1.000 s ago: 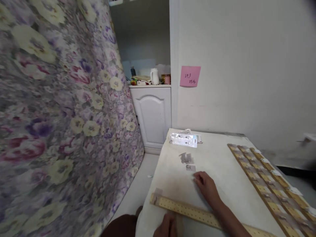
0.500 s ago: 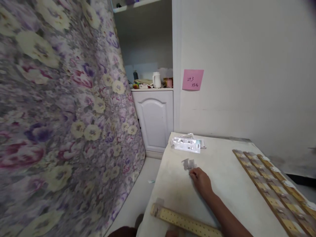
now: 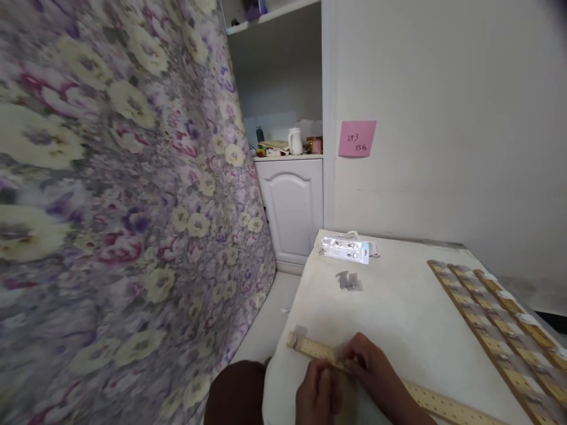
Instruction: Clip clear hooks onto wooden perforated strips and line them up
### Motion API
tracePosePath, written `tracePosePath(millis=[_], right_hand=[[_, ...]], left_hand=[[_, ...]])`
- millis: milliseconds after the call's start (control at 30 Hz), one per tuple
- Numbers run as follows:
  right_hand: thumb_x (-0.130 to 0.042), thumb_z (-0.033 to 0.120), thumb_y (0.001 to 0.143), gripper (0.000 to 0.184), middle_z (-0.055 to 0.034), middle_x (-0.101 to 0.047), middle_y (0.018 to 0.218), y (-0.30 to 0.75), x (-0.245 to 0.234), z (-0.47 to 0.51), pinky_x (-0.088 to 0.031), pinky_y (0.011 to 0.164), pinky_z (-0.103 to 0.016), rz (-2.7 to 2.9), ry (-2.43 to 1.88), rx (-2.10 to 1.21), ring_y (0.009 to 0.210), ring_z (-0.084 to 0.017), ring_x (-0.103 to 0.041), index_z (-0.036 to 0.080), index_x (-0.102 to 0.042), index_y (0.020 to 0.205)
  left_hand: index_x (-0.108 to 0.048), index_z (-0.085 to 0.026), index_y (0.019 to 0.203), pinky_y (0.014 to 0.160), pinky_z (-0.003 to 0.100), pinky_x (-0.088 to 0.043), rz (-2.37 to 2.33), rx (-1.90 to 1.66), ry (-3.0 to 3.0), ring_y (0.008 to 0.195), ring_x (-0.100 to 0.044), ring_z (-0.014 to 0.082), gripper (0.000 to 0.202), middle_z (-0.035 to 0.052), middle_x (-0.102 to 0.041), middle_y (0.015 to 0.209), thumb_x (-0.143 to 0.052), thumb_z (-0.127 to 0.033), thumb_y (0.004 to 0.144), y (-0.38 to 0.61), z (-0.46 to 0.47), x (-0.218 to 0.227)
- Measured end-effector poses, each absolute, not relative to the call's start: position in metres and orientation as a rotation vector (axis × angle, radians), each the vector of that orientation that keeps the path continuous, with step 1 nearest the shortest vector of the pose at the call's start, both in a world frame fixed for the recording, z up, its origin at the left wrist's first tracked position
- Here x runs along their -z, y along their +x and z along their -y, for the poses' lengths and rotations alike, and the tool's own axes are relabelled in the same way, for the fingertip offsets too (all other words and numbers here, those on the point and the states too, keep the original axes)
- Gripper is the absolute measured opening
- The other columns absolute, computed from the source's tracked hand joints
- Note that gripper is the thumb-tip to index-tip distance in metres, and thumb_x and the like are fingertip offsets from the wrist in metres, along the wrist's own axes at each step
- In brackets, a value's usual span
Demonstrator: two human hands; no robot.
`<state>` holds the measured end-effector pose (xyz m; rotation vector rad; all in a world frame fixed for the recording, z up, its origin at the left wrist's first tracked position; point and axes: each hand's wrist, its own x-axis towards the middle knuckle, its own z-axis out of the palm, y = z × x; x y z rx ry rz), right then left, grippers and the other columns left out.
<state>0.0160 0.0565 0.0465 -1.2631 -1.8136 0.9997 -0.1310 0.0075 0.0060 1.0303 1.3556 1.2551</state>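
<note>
- Perforated wooden strip [image 3: 432,401] is laid slantwise across the near edge of the white surface [image 3: 398,313]. Its left end is near the surface's left edge and its right part runs off twd the bottom right.
- Right hand [image 3: 370,369] is set on the strip close to its left end, w/ fingers [image 3: 349,356] bent and tips pressed down on the wood. The area is blurred, so whether anything is pinched can't be told.
- Left hand [image 3: 315,389] is placed just beside the right one, at the strip's near side, w/ fingers curled inward. Whether they're clamped on sth or loose can't be told either.
- A dark brown rounded shape [image 3: 237,392] is seen just left of the hands, below the surface edge.
- Small clear packets [image 3: 349,281] are scattered mid-surface, well apart from both hands.
- Clear bag [image 3: 344,249] w/ small metal bits inside is laid at the far left corner of the surface.
- More perforated strips [image 3: 487,313], w/ packets fixed along them, are lined up side by side on the right part of the surface.
- Pink sticky note [image 3: 357,139] w/ handwriting is stuck to the wall above the bag.
- White cabinet [image 3: 292,206] is seen beyond the surface, w/ a white jug [image 3: 295,140] and other small items on top.
- Floral cloth [image 3: 110,206] fills the left half of the view.
</note>
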Motion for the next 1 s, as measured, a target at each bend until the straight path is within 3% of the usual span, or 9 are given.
tracePosePath(millis=[167,367,467,667,1000], right_hand=[[-0.048,0.016,0.077,0.011,-0.0009,-0.056,0.082,0.006,-0.04,-0.03,-0.043,0.071,-0.025,2.015,-1.195,-0.951,0.077,-0.014,-0.056,0.021,-0.055,0.071],[-0.049,0.012,0.073,0.015,-0.0011,-0.058,0.084,0.0,-0.056,-0.018,-0.043,0.07,-0.025,2.03,-1.174,-0.964,0.076,-0.014,-0.056,0.021,-0.061,0.075],[-0.051,0.018,0.075,0.016,-0.0008,-0.061,0.083,0.003,-0.057,-0.023,-0.044,0.066,-0.025,1.908,-1.198,-0.987,0.071,-0.015,-0.056,0.022,-0.063,0.085],[-0.051,0.021,0.075,0.029,-0.0039,-0.069,0.092,-0.003,-0.037,-0.049,-0.048,0.076,-0.03,1.792,-1.265,-1.082,0.08,-0.018,-0.064,0.021,-0.062,0.102],[-0.05,0.02,0.071,0.026,-0.0038,-0.071,0.082,-0.035,-0.018,-0.094,-0.05,0.074,-0.03,1.817,-1.269,-0.998,0.077,-0.019,-0.065,0.02,-0.066,0.092]], left_hand=[[-0.047,-0.022,0.069,0.04,0.022,-0.032,-1.295,-1.187,0.977,0.04,-0.044,0.0091,0.045,-0.0049,-0.052,0.049,-0.046,-0.067,0.076,-0.133,0.005,-0.004],[-0.043,-0.023,0.066,0.038,0.022,-0.032,-1.314,-1.101,0.93,0.036,-0.048,0.0103,0.045,-0.0067,-0.054,0.048,-0.055,-0.067,0.068,-0.141,0.017,-0.023],[-0.043,-0.022,0.066,0.037,0.021,-0.032,-1.309,-1.131,0.847,0.036,-0.049,0.0096,0.044,-0.0054,-0.058,0.05,-0.056,-0.065,0.068,-0.145,0.018,-0.032],[-0.045,-0.02,0.068,0.037,0.018,-0.032,-1.277,-1.234,0.685,0.037,-0.051,0.008,0.041,-0.0036,-0.062,0.052,-0.06,-0.059,0.067,-0.148,0.007,-0.024],[-0.045,-0.02,0.064,0.035,0.02,-0.032,-1.375,-1.245,0.591,0.034,-0.05,0.0087,0.04,-0.0033,-0.06,0.048,-0.056,-0.059,0.068,-0.15,-0.023,-0.009]])
